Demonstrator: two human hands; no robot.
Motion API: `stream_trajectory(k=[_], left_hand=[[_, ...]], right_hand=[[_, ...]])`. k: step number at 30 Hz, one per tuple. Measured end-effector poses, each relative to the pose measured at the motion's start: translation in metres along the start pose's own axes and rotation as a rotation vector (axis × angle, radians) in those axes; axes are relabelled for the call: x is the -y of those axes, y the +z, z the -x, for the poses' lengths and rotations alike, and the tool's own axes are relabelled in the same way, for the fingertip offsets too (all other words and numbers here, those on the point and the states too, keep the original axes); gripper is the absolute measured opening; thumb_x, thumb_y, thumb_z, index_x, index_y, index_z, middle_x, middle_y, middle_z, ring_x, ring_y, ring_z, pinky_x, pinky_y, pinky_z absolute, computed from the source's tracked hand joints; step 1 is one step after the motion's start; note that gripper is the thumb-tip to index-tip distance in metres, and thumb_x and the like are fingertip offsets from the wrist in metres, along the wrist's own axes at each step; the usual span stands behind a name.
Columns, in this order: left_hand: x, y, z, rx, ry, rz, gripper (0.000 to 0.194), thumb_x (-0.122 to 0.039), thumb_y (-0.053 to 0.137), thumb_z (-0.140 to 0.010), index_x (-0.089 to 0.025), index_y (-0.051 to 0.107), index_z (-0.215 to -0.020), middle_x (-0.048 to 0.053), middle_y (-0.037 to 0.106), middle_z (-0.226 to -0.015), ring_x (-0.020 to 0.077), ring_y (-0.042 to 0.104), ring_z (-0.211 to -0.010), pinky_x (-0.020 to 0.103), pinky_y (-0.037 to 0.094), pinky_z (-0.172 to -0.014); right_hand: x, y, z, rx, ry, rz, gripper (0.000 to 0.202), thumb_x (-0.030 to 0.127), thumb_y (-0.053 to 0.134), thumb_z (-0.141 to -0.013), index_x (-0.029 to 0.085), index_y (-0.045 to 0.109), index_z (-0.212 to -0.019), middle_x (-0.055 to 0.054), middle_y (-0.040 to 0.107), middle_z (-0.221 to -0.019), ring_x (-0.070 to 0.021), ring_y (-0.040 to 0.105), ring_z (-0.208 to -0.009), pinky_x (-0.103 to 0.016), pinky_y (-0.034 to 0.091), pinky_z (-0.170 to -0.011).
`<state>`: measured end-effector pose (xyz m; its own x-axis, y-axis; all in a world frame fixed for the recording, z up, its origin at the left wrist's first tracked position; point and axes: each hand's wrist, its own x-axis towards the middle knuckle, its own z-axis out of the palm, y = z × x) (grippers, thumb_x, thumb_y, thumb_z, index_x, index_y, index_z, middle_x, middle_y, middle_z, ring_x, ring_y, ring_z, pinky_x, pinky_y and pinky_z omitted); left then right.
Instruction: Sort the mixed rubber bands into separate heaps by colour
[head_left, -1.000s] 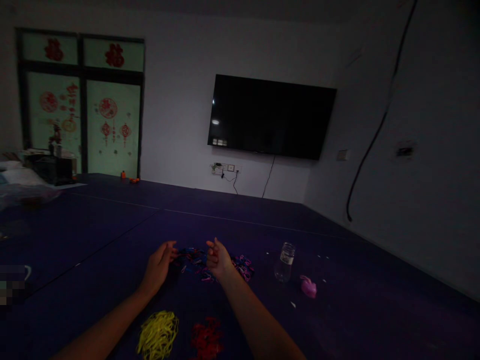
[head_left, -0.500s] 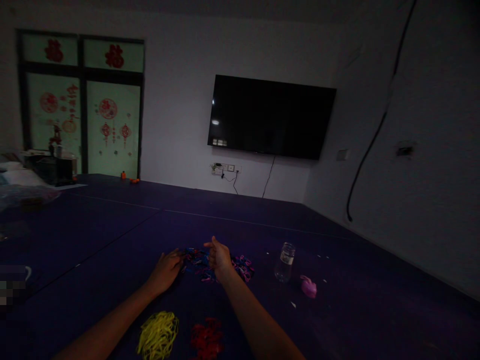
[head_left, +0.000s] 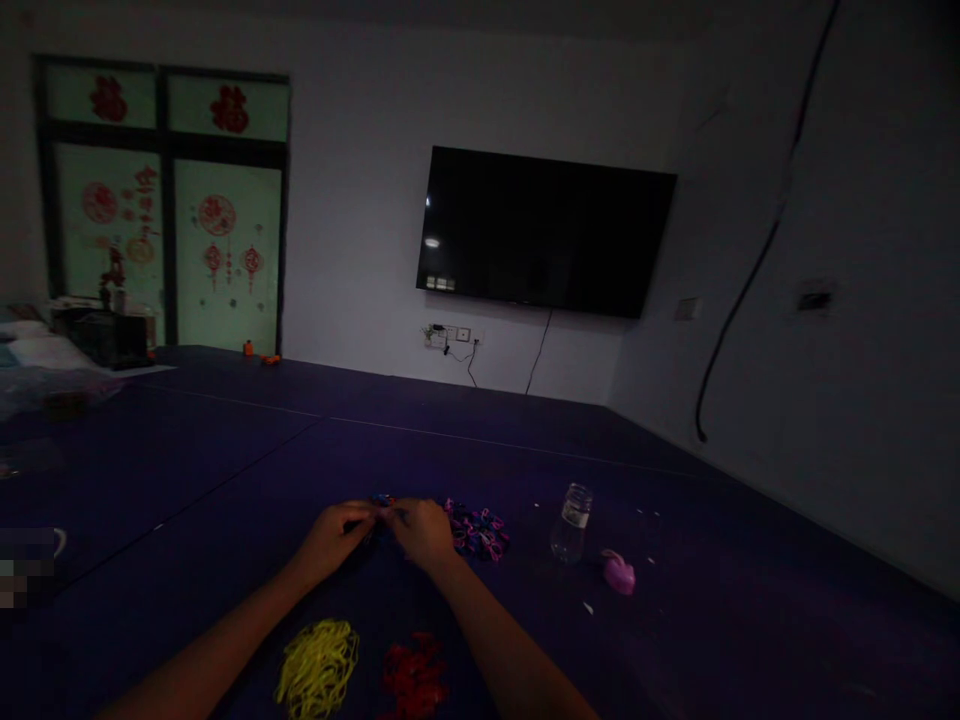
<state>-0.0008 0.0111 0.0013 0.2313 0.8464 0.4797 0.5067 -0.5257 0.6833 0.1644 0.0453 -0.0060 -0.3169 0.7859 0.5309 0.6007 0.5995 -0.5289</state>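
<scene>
In a dim room, a person's left hand (head_left: 339, 533) and right hand (head_left: 421, 528) meet, fingertips together, over a mixed pile of small coloured bands (head_left: 474, 530) lying on a dark purple table (head_left: 225, 450); the fingers of both hands are drawn in narrow, pinched close at the near-left edge of the pile, though the gloom hides whether a band is actually caught between them; the pile sits just beyond the hands at the middle of the table, its pink and blue loops spilling to the right of the right hand.

Nearer the person lie two sorted heaps, a yellow heap (head_left: 318, 669) between the forearms and a red heap (head_left: 413, 677) just beside it, both well apart from the mixed pile; a small clear bottle (head_left: 571, 521) stands upright to the right of the pile, with a pink lid-like piece (head_left: 620, 574) lying near it; a dark television (head_left: 544, 232) hangs on the far wall, and a window with red paper decorations (head_left: 165, 210) glows at the left.

Judged from the sorted heaps, the work in hand looks like picking bands out by colour; doing it well likely calls for pinching a single loop with the fingertips, steadying the tangle with the other hand so neighbours do not lift with it, and keeping each colour's heap clear of the others; in this light, the blue and purple loops could easily be confused.
</scene>
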Motion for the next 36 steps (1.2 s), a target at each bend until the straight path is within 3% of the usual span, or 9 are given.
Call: stream_trajectory(k=[8,21,23,27,31,36], left_hand=[[0.001,0.001,0.002,-0.076,-0.013,-0.036,0.024,-0.021,0.054,-0.074,-0.023,0.074,-0.087,0.005,0.072,-0.1,0.0205,0.065,-0.095,0.039,0.048,-0.092],[0.001,0.003,0.002,-0.142,0.009,-0.034,0.025,-0.031,0.052,-0.078,-0.022,0.074,-0.085,0.006,0.073,-0.098,0.0207,0.067,-0.091,0.038,0.05,-0.09],[0.003,0.001,0.001,-0.214,-0.027,-0.025,0.026,-0.033,0.052,-0.077,-0.022,0.074,-0.085,0.005,0.074,-0.095,0.0207,0.068,-0.089,0.036,0.051,-0.089],[0.01,-0.003,0.0,-0.333,-0.173,-0.003,0.025,-0.032,0.053,-0.075,-0.022,0.074,-0.084,0.003,0.075,-0.092,0.0215,0.069,-0.086,0.036,0.052,-0.087],[0.019,-0.006,0.0,-0.424,-0.266,-0.002,0.022,-0.029,0.056,-0.071,-0.021,0.074,-0.082,0.003,0.075,-0.09,0.0225,0.069,-0.086,0.036,0.052,-0.085],[0.028,-0.005,-0.001,-0.452,-0.302,0.027,0.022,-0.026,0.056,-0.069,-0.019,0.073,-0.082,0.004,0.075,-0.09,0.0223,0.07,-0.084,0.035,0.053,-0.083]], right_hand=[[0.0,0.005,-0.001,0.061,0.066,-0.06,0.014,0.027,0.066,-0.07,0.029,0.074,-0.081,0.001,0.068,-0.064,-0.0154,0.057,-0.056,-0.024,0.034,-0.053],[0.005,0.005,0.0,-0.041,0.174,-0.184,0.013,0.023,0.059,-0.07,0.019,0.071,-0.068,0.001,0.06,-0.054,-0.0113,0.05,-0.05,-0.022,0.027,-0.047],[0.005,0.005,-0.004,-0.061,0.238,-0.315,0.01,0.021,0.059,-0.067,0.019,0.068,-0.062,0.002,0.057,-0.052,-0.0107,0.048,-0.05,-0.021,0.027,-0.047],[0.005,0.004,-0.013,-0.106,0.465,-0.807,0.013,0.014,0.054,-0.062,0.018,0.058,-0.05,0.005,0.049,-0.047,-0.0093,0.042,-0.049,-0.019,0.027,-0.046],[0.006,0.001,-0.018,-0.05,0.619,-1.029,0.019,0.02,0.043,-0.068,0.019,0.047,-0.049,0.007,0.033,-0.038,-0.0074,0.024,-0.035,-0.019,0.018,-0.037],[0.005,-0.009,-0.017,-0.025,0.704,-1.261,0.019,0.027,0.043,-0.072,0.018,0.045,-0.055,0.003,0.044,-0.045,-0.0063,0.027,-0.033,-0.017,0.016,-0.034]])
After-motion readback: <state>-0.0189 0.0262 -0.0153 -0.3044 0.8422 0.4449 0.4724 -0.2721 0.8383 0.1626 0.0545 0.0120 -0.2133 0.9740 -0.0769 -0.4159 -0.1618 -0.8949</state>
